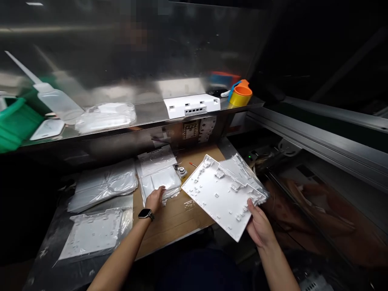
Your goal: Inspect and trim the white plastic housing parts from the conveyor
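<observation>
My right hand (259,224) grips a white plastic housing panel (216,198) by its lower right edge. The panel is tilted, with its clips and ribs facing up. Behind it, partly hidden, a similar white part (239,171) shows in clear film. My left hand (154,200), with a watch on its wrist, is at the near edge of a stack of clear plastic bags (157,180). Its fingers are closed on the edge of a plastic bag; the fingertips are only partly visible. A white sheet or panel (157,159) lies at the back of that stack.
More plastic bags (106,182) and a bagged white panel (93,232) lie at left. The metal shelf (148,113) holds a white device with ports (192,106), tape rolls (241,95), a wrapped item (106,116), a squeeze bottle (56,101) and a green bin (18,121). A metal rail (321,129) runs along the right.
</observation>
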Motion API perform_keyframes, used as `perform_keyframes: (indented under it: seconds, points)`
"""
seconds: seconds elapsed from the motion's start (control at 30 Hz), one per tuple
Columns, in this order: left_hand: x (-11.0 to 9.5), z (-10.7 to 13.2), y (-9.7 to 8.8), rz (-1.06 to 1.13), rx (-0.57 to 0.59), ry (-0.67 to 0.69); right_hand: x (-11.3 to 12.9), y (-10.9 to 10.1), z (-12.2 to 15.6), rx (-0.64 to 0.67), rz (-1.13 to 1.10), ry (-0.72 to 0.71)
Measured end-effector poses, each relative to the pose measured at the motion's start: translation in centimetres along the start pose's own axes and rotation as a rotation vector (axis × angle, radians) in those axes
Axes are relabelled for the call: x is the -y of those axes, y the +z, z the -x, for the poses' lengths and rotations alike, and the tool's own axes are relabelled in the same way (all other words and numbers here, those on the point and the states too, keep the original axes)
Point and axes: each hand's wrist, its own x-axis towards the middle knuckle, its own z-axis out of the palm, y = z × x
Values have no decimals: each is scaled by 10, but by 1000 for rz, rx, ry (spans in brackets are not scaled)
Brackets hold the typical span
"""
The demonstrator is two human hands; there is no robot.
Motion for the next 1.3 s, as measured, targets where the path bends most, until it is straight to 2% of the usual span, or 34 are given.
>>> perform_keyframes:
  seconds: [0.2,0.37,0.43,0.6,0.77,0.93,1.13,1.2,1.3]
  points:
    - [9,-23,-13,50,41,-110,-5,-3,16,-59,-12,-93]
    - [18,-45,-21,160,124,-210,-32,5,15,-64,21,-109]
    - [21,-50,-23,197,150,-223,-52,16,12,-53,80,-120]
    - [22,-52,-23,220,164,-194,-114,62,4,73,476,-220]
    - [16,-47,-22,93,147,-64,-157,106,0,178,544,-268]
    - [7,-49,-43,-31,169,121,-166,112,-4,184,588,-296]
    - [-4,-75,-82,-98,134,227,-160,110,4,155,600,-310]
    - [-12,-83,-87,-98,175,246,-158,112,11,126,584,-330]
    - [-28,-89,-84,-63,276,274,-160,116,18,123,569,-408]
